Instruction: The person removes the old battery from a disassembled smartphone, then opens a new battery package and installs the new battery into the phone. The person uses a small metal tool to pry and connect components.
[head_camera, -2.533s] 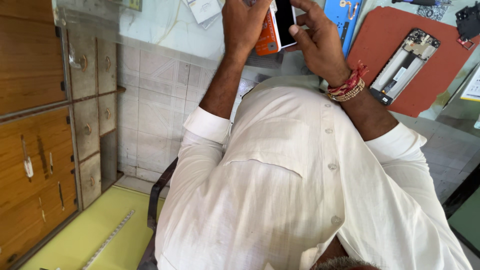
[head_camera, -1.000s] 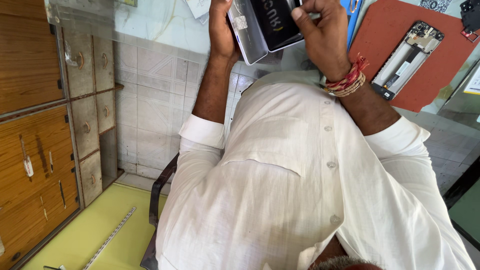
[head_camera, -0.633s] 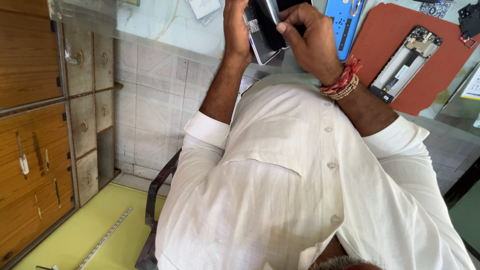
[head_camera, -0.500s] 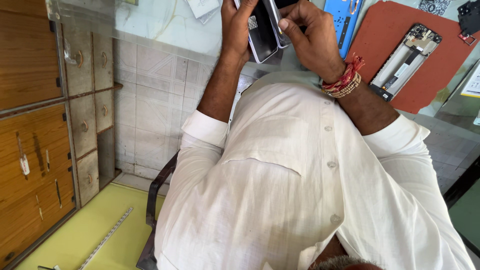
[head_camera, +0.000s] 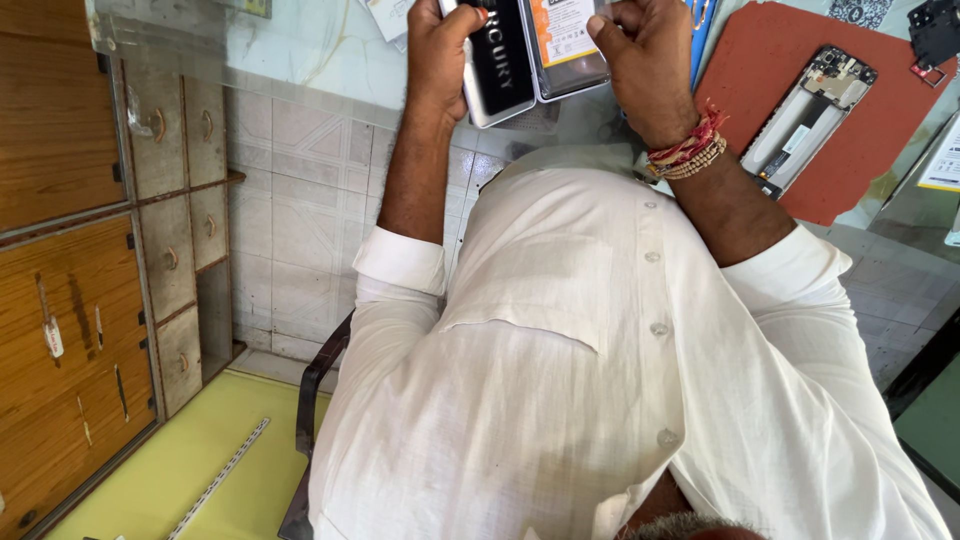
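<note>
Hands up at the frame's top edge, both on phone parts over the counter (head_camera: 300, 45).

Your left hand (head_camera: 437, 55) is curled around a silver-edged phone frame (head_camera: 497, 62); your right hand (head_camera: 648, 60) pinches the black battery (head_camera: 566, 45) just beside it. Another open phone body (head_camera: 812, 112) lies on the red mat (head_camera: 880, 140), well apart.

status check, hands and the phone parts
Left hand grips black phone part. Right hand pinches battery. Stripped phone frame on red mat, clear of both.

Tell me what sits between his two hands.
In the head view, between the left hand and right hand, an opened phone: black back cover and battery side.
</note>
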